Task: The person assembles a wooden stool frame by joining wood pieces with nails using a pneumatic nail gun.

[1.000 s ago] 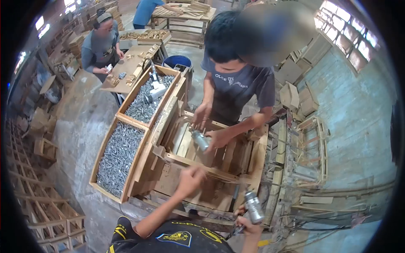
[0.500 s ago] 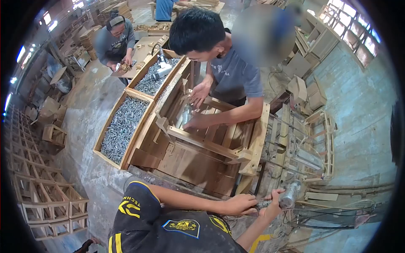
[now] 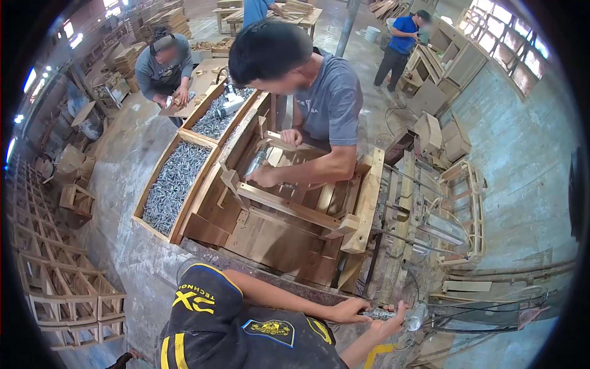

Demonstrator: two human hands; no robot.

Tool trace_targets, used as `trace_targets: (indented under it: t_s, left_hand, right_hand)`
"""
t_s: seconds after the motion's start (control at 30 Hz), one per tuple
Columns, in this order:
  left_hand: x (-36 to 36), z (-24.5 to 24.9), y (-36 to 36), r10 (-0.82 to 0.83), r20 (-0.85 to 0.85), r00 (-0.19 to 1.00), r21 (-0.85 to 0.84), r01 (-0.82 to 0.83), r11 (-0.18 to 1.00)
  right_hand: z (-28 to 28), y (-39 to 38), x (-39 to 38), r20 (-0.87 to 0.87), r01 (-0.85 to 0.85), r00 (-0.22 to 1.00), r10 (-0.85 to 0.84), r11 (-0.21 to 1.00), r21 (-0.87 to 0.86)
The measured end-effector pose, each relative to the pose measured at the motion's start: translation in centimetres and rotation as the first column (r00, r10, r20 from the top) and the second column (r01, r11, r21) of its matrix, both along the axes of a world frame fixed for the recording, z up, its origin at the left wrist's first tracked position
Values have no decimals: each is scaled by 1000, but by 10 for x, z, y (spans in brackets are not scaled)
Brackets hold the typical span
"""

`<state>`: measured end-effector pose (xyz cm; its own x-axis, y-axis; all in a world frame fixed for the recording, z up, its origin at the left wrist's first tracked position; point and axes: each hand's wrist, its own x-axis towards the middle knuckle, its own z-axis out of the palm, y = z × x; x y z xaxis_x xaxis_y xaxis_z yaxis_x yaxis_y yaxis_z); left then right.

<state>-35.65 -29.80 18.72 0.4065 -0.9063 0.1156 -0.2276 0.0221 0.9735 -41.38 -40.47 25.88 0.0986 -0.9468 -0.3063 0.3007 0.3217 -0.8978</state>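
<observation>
At the lower right, my right hand is wrapped around a silver pneumatic screwdriver, whose rounded metal body sticks out to the right of my fingers. My left hand closes on the narrow front end of the same tool; the bit itself is too small to make out. Both hands are beside the near edge of a wooden frame on the workbench. Across from me, a co-worker bends over that frame. One hand of theirs holds another silver tool, while the other hand touches a rail.
Two wooden bins of screws stand along the frame's left side, with a white pistol-shaped tool lying in the farther one. Metal clamp bars and hoses are to the right. Stacked wooden frames stand at left. Other people work behind.
My hands and the screwdriver have shifted slightly, the tool's body dropping a little lower. The co-worker's tool has moved left, and one of their hands has left it for a rail.
</observation>
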Motion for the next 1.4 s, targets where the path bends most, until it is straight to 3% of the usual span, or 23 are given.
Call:
trace_targets:
  t_s: [0.1,0.4,0.5,0.7,0.73,0.77,0.8,0.83,0.9,0.93,0.97,1.03,1.1,1.17,1.33,1.4]
  left_hand:
    - [-2,27,13,2,-54,999,118,5,993]
    - [-16,18,21,93,7,996,112,-93,989]
    - [-18,11,19,135,0,991,69,-135,988]
    - [6,8,17,52,-34,998,-76,-55,996]
    - [14,12,19,-50,-93,994,39,54,998]
    - [32,30,30,-149,-20,989,24,149,989]
    - [40,24,35,-144,143,979,4,145,989]
    - [52,33,48,-188,100,977,54,183,982]
    - [72,25,73,-72,134,988,69,63,996]
    - [81,25,89,54,178,982,148,-81,986]
    - [93,33,104,206,93,974,274,-224,935]
    - [119,-12,137,471,95,877,249,-479,842]
    - [145,-20,175,659,115,743,364,-649,668]
    - [169,-58,212,851,-213,480,367,-768,525]
    - [205,-52,263,904,-424,56,502,-816,286]
    - [221,-58,264,882,-469,-41,590,-758,278]
  right_hand:
    - [8,3,-2,48,27,998,-34,990,141]
    - [8,12,-6,39,-20,999,13,984,179]
    - [10,13,-6,90,-74,994,58,979,189]
    - [10,10,8,-22,-92,995,93,994,53]
    - [16,5,13,-45,-197,979,199,980,37]
    - [24,-6,9,-82,-267,960,268,963,25]
    - [30,-16,12,-109,-371,922,371,929,20]
    - [32,-24,13,-206,-461,870,448,887,-19]
    - [34,-37,20,-396,-643,717,574,764,-57]
    - [42,-36,28,-336,-702,675,656,712,-20]
    - [52,-30,37,-272,-758,625,731,653,13]
    - [57,-23,56,-203,-837,523,828,544,63]
    - [46,-21,73,-196,-884,428,882,454,109]
    - [27,-23,88,-257,-890,376,890,425,168]
    - [12,-23,105,-367,-893,253,895,362,267]
    - [8,-23,114,-393,-891,202,897,335,307]
